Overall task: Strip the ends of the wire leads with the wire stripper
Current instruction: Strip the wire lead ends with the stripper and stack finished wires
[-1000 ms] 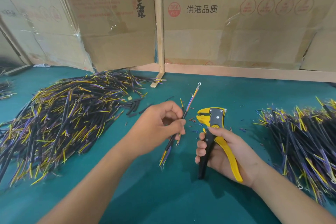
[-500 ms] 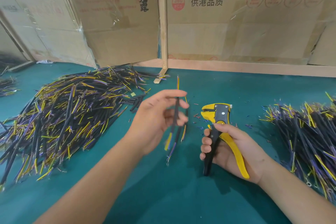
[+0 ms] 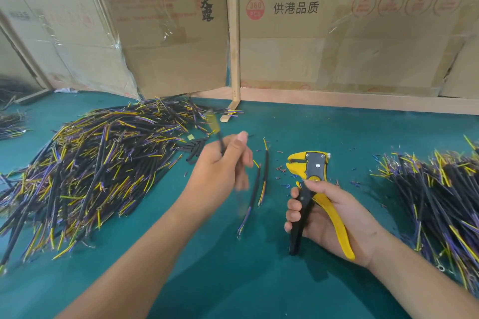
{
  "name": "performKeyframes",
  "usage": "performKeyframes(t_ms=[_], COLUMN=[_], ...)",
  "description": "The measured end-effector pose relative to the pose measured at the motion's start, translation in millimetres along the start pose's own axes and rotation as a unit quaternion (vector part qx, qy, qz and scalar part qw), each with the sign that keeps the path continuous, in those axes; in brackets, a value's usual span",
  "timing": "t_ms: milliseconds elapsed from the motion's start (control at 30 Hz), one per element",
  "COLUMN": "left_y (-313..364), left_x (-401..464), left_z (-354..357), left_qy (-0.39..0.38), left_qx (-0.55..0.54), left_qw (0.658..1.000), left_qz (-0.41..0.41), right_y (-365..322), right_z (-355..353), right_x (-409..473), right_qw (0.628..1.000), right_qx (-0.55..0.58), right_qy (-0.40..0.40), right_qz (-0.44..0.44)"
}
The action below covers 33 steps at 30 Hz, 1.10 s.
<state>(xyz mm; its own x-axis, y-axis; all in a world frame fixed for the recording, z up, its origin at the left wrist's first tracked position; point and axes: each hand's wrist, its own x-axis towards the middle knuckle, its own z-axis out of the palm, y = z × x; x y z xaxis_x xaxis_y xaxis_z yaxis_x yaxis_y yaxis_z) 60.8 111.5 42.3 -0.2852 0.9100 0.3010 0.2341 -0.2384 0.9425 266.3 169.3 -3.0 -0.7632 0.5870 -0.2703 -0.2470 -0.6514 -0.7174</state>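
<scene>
Left hand (image 3: 223, 171), blurred, apparently pinches one wire lead (image 3: 217, 134) angled up-left. Right hand (image 3: 334, 217) grips the wire stripper (image 3: 309, 176); two leads (image 3: 260, 184) lie lengthwise between both hands on the worktop (image 3: 233, 280).

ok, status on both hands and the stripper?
Left hand pinching a blurred wire lead. Right hand gripping wire stripper, nothing in it. Two leads lie on the mat between hands.

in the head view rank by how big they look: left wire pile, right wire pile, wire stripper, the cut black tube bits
1. left wire pile
2. right wire pile, though the frame edge cuts it off, so its full size is unsure
3. wire stripper
4. black tube bits
</scene>
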Motion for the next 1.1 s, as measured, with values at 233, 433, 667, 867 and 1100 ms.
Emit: performKeyframes(t_ms=[233,433,667,867,1100], left_y=[5.4,7.8,4.9,3.2,0.7], left_x=[-5.2,-7.6,-7.9,-9.0,-8.7], left_z=[4.4,5.3,5.3,5.3,5.1], left_qy=[-0.066,-0.084,-0.106,-0.126,-0.131], left_qx=[-0.055,-0.07,-0.1,-0.102,-0.086], left_qw=[0.996,0.992,0.988,0.985,0.985], left_qz=[0.039,0.059,0.057,0.066,0.07], right_y=[-0.7,-1.1,-0.7,-1.2,0.1], right_z=[2.7,1.3,1.4,2.9,0.7], right_x=[-1.3,-0.9,-1.9,-2.2,-2.1], right_qw=[1.0,1.0,1.0,1.0,1.0], right_qx=[-0.002,0.001,0.001,-0.002,-0.004], right_qy=[0.005,-0.003,-0.003,0.005,-0.009], right_qz=[-0.001,0.001,-0.005,-0.004,-0.01])
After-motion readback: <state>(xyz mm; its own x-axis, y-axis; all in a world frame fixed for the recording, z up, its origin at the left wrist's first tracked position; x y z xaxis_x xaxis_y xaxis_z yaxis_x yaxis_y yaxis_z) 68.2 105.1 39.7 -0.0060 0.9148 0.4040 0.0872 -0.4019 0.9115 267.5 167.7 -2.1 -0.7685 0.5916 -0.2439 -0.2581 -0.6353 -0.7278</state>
